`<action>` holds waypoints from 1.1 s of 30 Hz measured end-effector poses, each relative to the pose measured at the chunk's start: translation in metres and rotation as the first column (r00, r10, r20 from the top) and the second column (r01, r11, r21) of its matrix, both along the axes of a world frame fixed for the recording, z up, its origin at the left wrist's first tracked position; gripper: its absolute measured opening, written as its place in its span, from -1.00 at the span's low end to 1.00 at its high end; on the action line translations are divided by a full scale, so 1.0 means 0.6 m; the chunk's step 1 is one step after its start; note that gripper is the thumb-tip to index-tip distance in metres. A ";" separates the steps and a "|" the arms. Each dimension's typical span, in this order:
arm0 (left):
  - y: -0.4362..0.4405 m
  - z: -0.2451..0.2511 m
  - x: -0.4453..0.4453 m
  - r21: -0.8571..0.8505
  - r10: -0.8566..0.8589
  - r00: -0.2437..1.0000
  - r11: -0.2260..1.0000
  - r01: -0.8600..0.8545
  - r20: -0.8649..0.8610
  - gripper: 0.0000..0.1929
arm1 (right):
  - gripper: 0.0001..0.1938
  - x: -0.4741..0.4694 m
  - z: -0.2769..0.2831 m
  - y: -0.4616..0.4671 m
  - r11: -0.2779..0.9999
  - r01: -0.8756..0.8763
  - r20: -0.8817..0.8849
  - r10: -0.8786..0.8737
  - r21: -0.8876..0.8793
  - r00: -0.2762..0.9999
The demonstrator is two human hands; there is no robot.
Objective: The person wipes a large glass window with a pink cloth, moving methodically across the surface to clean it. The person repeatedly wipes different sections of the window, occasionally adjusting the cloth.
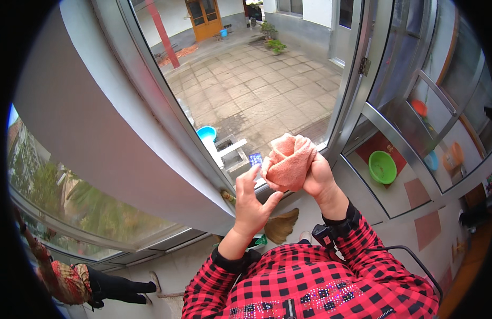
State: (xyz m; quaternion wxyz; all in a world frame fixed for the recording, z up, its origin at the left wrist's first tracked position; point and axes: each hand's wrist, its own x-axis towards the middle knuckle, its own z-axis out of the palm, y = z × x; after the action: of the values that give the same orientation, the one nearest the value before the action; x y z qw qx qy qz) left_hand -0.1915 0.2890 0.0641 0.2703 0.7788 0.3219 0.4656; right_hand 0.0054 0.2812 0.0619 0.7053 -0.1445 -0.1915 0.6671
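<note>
A bunched salmon-pink cloth (289, 163) is held up in front of the window by my right hand (319, 177), whose fingers go behind its right side. My left hand (252, 199) is just to the left of the cloth, thumb and fingers spread, with nothing in its grasp. The fingertips come near the cloth's left edge; whether they touch it I cannot tell. Behind both hands stands a metal-framed glass window (254, 87), and a small blue printed item (255, 159) shows past my left fingertips.
A straw broom (281, 227) lies below my hands. To the right, a glazed metal-framed door (389, 131) shows a green basin (382, 166) behind its glass. Another person (78, 279) is at the lower left by a window. Outside are a paved courtyard (254, 87) and a blue basin (207, 132).
</note>
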 end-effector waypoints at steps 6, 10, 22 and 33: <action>0.022 0.031 -0.010 0.004 -0.153 0.988 0.988 0.152 0.012 -0.72 | -0.66 0.023 0.016 -0.013 0.953 0.289 0.280 -0.253 -0.095 0.926; 0.044 0.041 -0.030 -0.358 -0.325 0.923 0.853 0.381 0.207 -0.80 | -0.66 0.056 0.024 -0.025 0.985 0.171 0.374 -0.166 0.021 0.912; 0.024 -0.016 0.048 -0.742 -0.275 0.808 0.323 0.587 0.520 -0.41 | -0.65 0.031 0.038 -0.053 0.986 -0.067 -0.045 0.075 0.149 0.996; 0.043 -0.061 0.045 -0.567 0.062 0.733 0.680 0.466 0.677 -0.77 | -0.54 0.062 -0.087 -0.064 0.940 -0.123 0.130 0.172 -0.319 0.977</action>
State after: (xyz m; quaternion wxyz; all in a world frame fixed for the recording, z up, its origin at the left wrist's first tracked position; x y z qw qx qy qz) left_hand -0.1644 0.3146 0.0277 0.6937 0.4350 0.2651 0.5091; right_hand 0.0429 0.2426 0.0095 0.6046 -0.2900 -0.1493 0.7267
